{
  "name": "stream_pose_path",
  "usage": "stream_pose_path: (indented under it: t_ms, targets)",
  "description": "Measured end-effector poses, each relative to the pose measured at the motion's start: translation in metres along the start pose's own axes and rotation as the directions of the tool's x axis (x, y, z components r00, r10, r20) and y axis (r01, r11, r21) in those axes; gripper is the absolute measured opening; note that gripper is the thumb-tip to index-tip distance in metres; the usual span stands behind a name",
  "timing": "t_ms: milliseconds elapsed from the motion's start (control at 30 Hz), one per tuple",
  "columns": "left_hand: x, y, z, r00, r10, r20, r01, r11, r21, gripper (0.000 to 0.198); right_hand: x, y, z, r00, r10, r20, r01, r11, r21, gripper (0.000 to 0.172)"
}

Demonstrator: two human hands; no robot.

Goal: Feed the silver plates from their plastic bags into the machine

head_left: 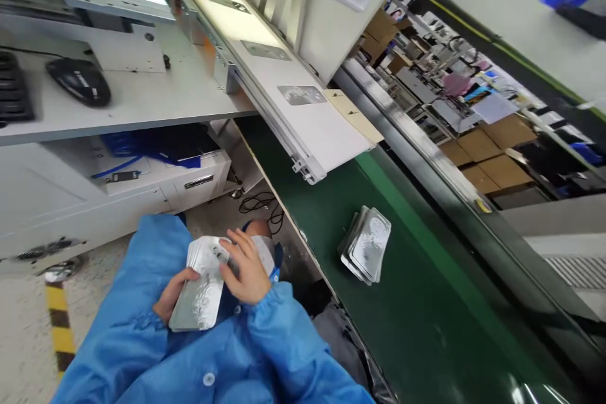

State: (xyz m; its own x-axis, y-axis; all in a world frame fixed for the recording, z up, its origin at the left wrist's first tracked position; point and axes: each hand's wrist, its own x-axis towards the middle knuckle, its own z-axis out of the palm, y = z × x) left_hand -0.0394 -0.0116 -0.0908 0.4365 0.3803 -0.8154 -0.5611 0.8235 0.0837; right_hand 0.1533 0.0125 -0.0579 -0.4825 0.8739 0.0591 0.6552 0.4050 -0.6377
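Observation:
A fanned stack of thin, shiny silver rectangular plates (201, 297) with rounded corners lies over my lap. My left hand (174, 293) grips its left edge, with the thumb on top. At the upper right of the stack is my right hand (249, 271), its fingers spread and the fingertips at the top plate's corner; whether they pinch anything is not visible. To the right, a second pile of silver plates (372, 243) sits on the green belt (416, 315), slightly uneven at its edges.
A white conveyor (322, 132) carries single plates, including one silver plate (302, 95), and ends above the green belt. On the left a bench holds a black mouse (80, 81) and a keyboard (13, 88). Cables (260, 203) lie on the floor below.

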Motion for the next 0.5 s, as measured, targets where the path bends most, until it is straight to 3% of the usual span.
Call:
stream_pose_path:
  t_ms: [67,167,333,433,500]
  targets:
    - [-0.012,0.009,0.006,0.998,0.041,0.049,-0.038,0.998,-0.054,0.058,-0.008,-0.017,-0.031,0.951,-0.279,0.133,0.300,0.936,-0.181,0.058]
    - [-0.027,0.019,0.010,0.988,0.007,0.154,0.009,0.995,-0.098,0.054,-0.008,-0.031,-0.057,0.808,-0.528,0.260,0.588,0.739,-0.329,0.051]
    - [-0.039,0.015,0.009,0.965,0.004,0.262,0.045,0.983,-0.180,0.051,0.005,-0.033,-0.050,0.633,-0.725,0.270,0.769,0.550,-0.325,0.027]
    - [-0.037,0.007,0.000,0.958,0.004,0.286,0.057,0.977,-0.204,0.047,0.004,-0.044,-0.052,0.591,-0.753,0.289,0.801,0.507,-0.319,0.022]
    - [-0.032,0.001,-0.011,0.955,-0.008,0.295,0.072,0.976,-0.205,0.047,-0.003,-0.059,-0.072,0.585,-0.761,0.279,0.806,0.508,-0.304,0.023]
